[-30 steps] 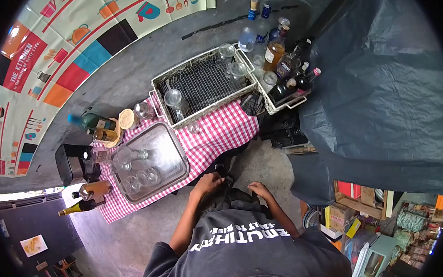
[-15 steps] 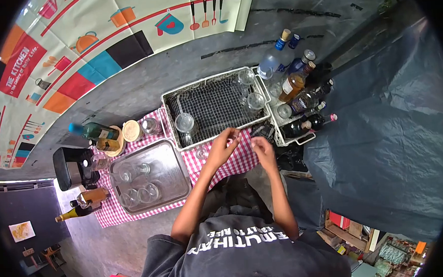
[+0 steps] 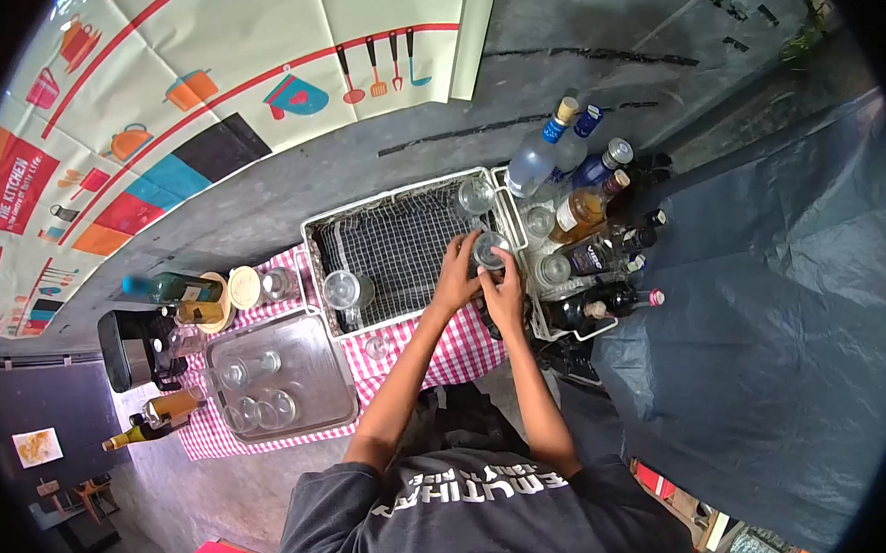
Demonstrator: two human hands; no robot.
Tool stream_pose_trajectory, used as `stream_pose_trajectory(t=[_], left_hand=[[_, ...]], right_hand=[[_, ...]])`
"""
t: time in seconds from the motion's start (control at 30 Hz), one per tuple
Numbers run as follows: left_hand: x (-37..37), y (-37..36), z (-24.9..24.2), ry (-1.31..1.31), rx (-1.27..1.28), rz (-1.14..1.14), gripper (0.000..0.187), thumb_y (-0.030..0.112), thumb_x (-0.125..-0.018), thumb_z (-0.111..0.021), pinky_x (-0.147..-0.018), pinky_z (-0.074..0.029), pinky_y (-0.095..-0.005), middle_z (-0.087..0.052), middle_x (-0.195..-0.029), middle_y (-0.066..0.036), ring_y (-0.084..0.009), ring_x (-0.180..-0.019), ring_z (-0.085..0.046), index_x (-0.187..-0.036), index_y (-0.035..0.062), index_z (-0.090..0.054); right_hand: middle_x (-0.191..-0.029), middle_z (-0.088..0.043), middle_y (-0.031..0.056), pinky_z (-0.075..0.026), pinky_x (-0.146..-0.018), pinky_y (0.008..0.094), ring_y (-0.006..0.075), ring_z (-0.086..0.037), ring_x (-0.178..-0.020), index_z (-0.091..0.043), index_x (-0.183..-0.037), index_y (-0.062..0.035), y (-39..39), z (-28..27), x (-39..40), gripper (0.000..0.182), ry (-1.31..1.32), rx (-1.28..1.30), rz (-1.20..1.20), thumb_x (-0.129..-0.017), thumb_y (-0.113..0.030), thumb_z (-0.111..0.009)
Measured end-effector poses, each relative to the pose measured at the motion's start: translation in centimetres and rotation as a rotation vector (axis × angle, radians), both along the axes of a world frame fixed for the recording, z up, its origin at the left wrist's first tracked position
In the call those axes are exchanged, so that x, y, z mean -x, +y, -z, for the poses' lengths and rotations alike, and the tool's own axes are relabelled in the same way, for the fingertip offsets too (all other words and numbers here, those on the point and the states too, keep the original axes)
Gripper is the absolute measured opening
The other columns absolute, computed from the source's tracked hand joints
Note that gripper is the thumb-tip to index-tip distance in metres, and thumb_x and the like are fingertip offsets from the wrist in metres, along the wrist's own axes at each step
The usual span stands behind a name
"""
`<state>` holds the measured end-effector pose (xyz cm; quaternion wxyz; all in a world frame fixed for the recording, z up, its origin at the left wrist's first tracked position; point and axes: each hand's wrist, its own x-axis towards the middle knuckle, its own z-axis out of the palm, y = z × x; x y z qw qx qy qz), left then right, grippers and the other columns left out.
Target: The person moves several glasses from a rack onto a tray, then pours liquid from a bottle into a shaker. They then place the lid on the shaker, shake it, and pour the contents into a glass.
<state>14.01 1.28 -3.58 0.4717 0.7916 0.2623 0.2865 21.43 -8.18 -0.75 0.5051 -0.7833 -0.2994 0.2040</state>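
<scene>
A white wire basket (image 3: 315, 275) with a dark mesh bottom stands against the wall. At its right end, both hands are around a clear glass (image 3: 491, 250). My left hand (image 3: 458, 276) touches the glass's left side, fingers curved. My right hand (image 3: 504, 291) closes on its near right side. Another glass (image 3: 475, 197) stands behind it in the far right corner, and one more glass (image 3: 343, 290) sits at the basket's left end. A small glass (image 3: 377, 347) is on the checkered cloth (image 3: 437, 355) in front of the basket.
A metal tray (image 3: 312, 358) holding several glasses lies to the left. Bottles (image 3: 203, 287) and a black appliance (image 3: 126, 348) stand beyond it. Right of the basket, a white rack (image 3: 606, 329) holds several bottles and glasses close to my right hand.
Both hands have moved forward to the basket's right end and come together around the glass there. The view has shifted, so the tray and basket appear further left and lower.
</scene>
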Motion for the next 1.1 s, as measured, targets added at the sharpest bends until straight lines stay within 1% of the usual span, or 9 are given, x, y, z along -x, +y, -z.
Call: stream_pose_trajectory(t=[0.1,0.17,0.23,0.3,0.43,0.57,0.77,0.87,1.1], left_hand=[[-0.5,-0.4,0.5,0.029,0.037,-0.058,0.065,0.010,-0.071,-0.071,-0.100,-0.038,-0.0451,-0.037,-0.134,-0.024,-0.0436,-0.122,-0.041,-0.132,0.0059,-0.046],[-0.7,-0.7,0.8,0.025,0.083,-0.074,0.058,0.012,-0.074,-0.070,-0.102,-0.037,-0.0444,-0.036,-0.135,-0.022,-0.0409,-0.125,-0.039,-0.127,0.0027,-0.050],[-0.7,-0.8,0.8,0.036,0.106,-0.101,0.054,0.011,-0.074,-0.069,-0.102,-0.037,-0.0440,-0.035,-0.136,-0.021,-0.0401,-0.125,-0.039,-0.124,0.0005,-0.052],[-0.5,-1.0,0.9,0.025,0.110,-0.128,0.051,0.011,-0.074,-0.070,-0.102,-0.038,-0.0433,-0.036,-0.136,-0.020,-0.0388,-0.126,-0.040,-0.121,-0.0012,-0.054],[0.2,-1.2,0.1,-0.044,0.159,-0.117,0.050,0.014,-0.073,-0.072,-0.102,-0.038,-0.0422,-0.039,-0.135,-0.019,-0.0360,-0.127,-0.040,-0.119,-0.0010,-0.057],[1.1,-1.7,-1.5,-0.067,0.192,-0.188,0.050,0.021,-0.075,-0.073,-0.101,-0.039,-0.0440,-0.041,-0.137,-0.017,-0.0350,-0.127,-0.041,-0.119,0.0010,-0.059],[2.3,-2.4,-4.5,-0.269,0.273,-0.278,0.044,0.014,-0.078,-0.070,-0.100,-0.040,-0.0403,-0.051,-0.129,-0.014,-0.0316,-0.123,-0.048,-0.118,0.0011,-0.059],[3.6,-2.8,-6.4,-0.334,0.369,-0.323,0.045,0.010,-0.076,-0.070,-0.100,-0.041,-0.0374,-0.054,-0.126,-0.014,-0.0271,-0.120,-0.051,-0.118,-0.0014,-0.058],[8.0,-4.7,-11.8,-0.441,0.413,-0.433,0.049,0.011,-0.077,-0.075,-0.097,-0.044,-0.0316,-0.053,-0.124,-0.011,-0.0196,-0.114,-0.054,-0.119,-0.0030,-0.055]], right_hand=[[-0.107,-0.063,0.0156,-0.045,-0.086,0.0387,0.0327,-0.060,-0.100,-0.056,-0.117,-0.0062,-0.4,-0.2,-0.4,0.036,-0.005,-0.004,0.010,-0.086,-0.022,-0.064],[-0.107,-0.063,0.0096,-0.047,-0.073,0.0308,0.0189,-0.061,-0.087,-0.057,-0.117,-0.0046,-0.6,0.6,-1.1,0.032,-0.176,-0.082,-0.059,-0.088,-0.016,-0.062],[-0.107,-0.064,0.0086,-0.047,-0.075,0.0313,0.0187,-0.061,-0.089,-0.059,-0.115,-0.0041,-0.6,-0.6,-1.1,0.029,-0.119,-0.058,-0.065,-0.088,-0.016,-0.061],[-0.101,-0.065,0.0139,-0.048,-0.079,0.0360,0.0272,-0.063,-0.092,-0.060,-0.111,-0.0037,-0.7,-1.5,-1.1,0.028,-0.023,-0.066,-0.092,-0.087,-0.017,-0.062],[-0.098,-0.068,0.0094,-0.049,-0.076,0.0313,0.0206,-0.064,-0.085,-0.062,-0.110,-0.0041,-0.6,-2.1,-1.3,0.025,-0.029,-0.089,-0.133,-0.087,-0.015,-0.062],[-0.100,-0.066,0.0105,-0.049,-0.077,0.0317,0.0206,-0.064,-0.088,-0.061,-0.109,-0.0029,-0.5,-3.8,-0.9,0.024,-0.022,-0.054,-0.211,-0.087,-0.013,-0.062],[-0.112,-0.061,0.0119,-0.049,-0.082,0.0333,0.0214,-0.061,-0.101,-0.053,-0.123,-0.0048,-0.2,-6.6,-0.3,0.037,-0.072,-0.083,-0.338,-0.090,-0.017,-0.060],[-0.113,-0.060,0.0135,-0.048,-0.084,0.0333,0.0212,-0.060,-0.098,-0.038,-0.137,-0.0033,-0.4,-7.7,0.0,0.050,0.070,-0.242,-0.365,-0.092,-0.018,-0.056],[-0.115,-0.058,0.0128,-0.048,-0.085,0.0332,0.0238,-0.057,-0.106,-0.056,-0.115,-0.0015,-0.9,-6.7,0.6,0.028,0.143,-0.201,-0.426,-0.094,-0.019,-0.053]])
